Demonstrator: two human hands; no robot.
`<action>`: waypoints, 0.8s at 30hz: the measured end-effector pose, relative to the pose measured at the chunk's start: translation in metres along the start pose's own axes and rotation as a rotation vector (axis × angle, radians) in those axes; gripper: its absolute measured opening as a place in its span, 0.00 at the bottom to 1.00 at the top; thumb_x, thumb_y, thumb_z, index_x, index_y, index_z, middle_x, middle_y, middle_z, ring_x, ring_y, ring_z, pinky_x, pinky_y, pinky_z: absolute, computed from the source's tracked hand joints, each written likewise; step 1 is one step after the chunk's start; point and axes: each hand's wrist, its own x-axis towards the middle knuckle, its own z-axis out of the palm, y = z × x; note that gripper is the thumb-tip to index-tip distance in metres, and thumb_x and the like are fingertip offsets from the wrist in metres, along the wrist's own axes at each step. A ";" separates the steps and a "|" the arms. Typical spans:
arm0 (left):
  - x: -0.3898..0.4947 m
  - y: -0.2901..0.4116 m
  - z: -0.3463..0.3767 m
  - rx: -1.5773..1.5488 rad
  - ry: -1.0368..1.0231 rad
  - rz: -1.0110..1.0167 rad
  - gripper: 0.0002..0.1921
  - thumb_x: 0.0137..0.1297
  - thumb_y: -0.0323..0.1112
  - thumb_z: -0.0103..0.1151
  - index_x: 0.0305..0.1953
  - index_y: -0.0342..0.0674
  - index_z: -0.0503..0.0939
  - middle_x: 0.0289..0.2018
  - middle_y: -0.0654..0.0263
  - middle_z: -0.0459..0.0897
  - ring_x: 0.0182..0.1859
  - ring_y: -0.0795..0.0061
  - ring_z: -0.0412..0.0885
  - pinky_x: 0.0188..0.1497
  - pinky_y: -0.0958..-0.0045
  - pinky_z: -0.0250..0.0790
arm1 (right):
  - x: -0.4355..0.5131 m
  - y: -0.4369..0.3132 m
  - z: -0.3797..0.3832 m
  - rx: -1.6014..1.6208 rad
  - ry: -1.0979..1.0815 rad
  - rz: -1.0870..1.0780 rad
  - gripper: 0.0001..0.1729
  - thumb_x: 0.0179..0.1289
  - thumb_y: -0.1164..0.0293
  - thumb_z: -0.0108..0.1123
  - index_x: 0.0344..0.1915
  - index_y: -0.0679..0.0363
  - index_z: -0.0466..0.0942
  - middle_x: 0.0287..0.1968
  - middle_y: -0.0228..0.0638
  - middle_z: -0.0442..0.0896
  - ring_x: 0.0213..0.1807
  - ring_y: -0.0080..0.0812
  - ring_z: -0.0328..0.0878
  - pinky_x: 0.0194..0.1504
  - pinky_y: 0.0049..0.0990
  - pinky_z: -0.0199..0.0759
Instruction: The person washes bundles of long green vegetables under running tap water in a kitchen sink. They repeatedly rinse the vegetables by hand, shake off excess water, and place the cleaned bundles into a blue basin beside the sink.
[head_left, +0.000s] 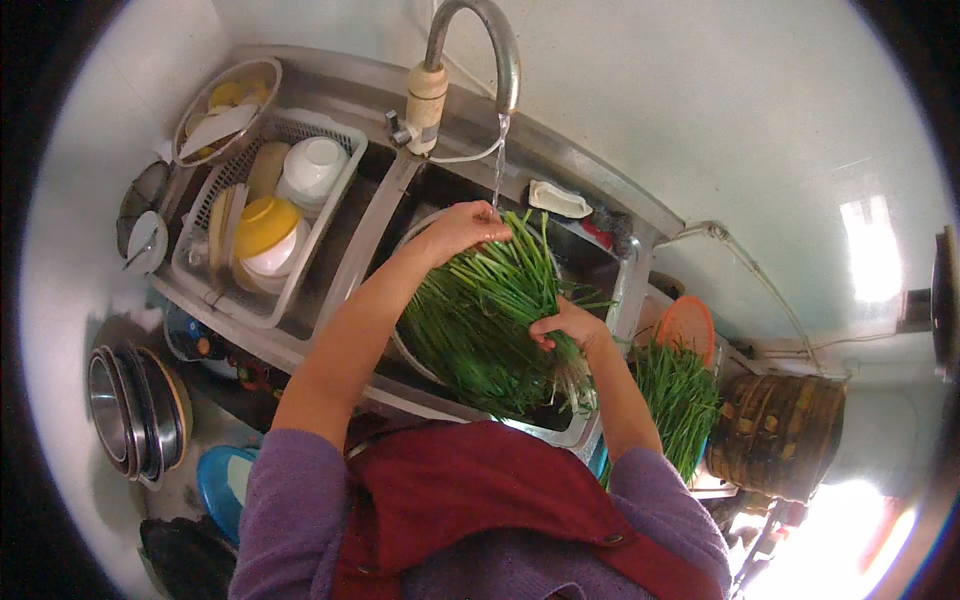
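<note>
Water runs from the curved metal faucet (510, 67) into the right basin of a steel sink (626, 289). Under the stream, my left hand (476, 225) is at the upper ends of a bunch of long green stalks (517, 274); whether its fingers grip any stalks cannot be told. My right hand (566, 324) is closed around the same bunch, above its pale rooted ends (574, 382). Beneath and beside the bunch, more thin green leaves (472, 345) fill a round bowl, whose light rim (405, 349) shows at the left.
A white dish rack (281, 304) with bowls stands over the left basin, a strainer bowl (277, 82) behind it. More greens (675, 397) lie right of the sink, near an orange plastic piece (688, 330) and a brown slatted container (780, 431). A white soap dish (559, 199) sits behind the basin.
</note>
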 end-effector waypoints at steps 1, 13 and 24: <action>-0.001 -0.002 0.000 0.067 -0.064 -0.023 0.14 0.56 0.35 0.70 0.38 0.36 0.78 0.31 0.67 0.82 0.35 0.79 0.77 0.40 0.74 0.68 | 0.000 0.001 -0.001 -0.016 0.024 0.004 0.26 0.52 0.72 0.69 0.48 0.64 0.68 0.22 0.37 0.77 0.19 0.29 0.72 0.25 0.29 0.67; 0.015 0.010 0.004 0.508 -0.274 0.165 0.16 0.51 0.38 0.72 0.37 0.35 0.82 0.29 0.60 0.85 0.31 0.69 0.80 0.40 0.67 0.70 | 0.003 -0.028 0.004 -0.053 -0.157 -0.010 0.13 0.51 0.70 0.69 0.31 0.64 0.75 0.21 0.36 0.77 0.17 0.28 0.71 0.22 0.27 0.67; 0.007 -0.018 -0.003 0.262 0.019 0.178 0.11 0.63 0.37 0.62 0.38 0.34 0.81 0.26 0.67 0.82 0.30 0.81 0.74 0.35 0.72 0.66 | 0.001 -0.019 -0.003 0.072 -0.089 -0.012 0.17 0.51 0.74 0.66 0.40 0.65 0.72 0.21 0.38 0.75 0.17 0.28 0.70 0.20 0.27 0.65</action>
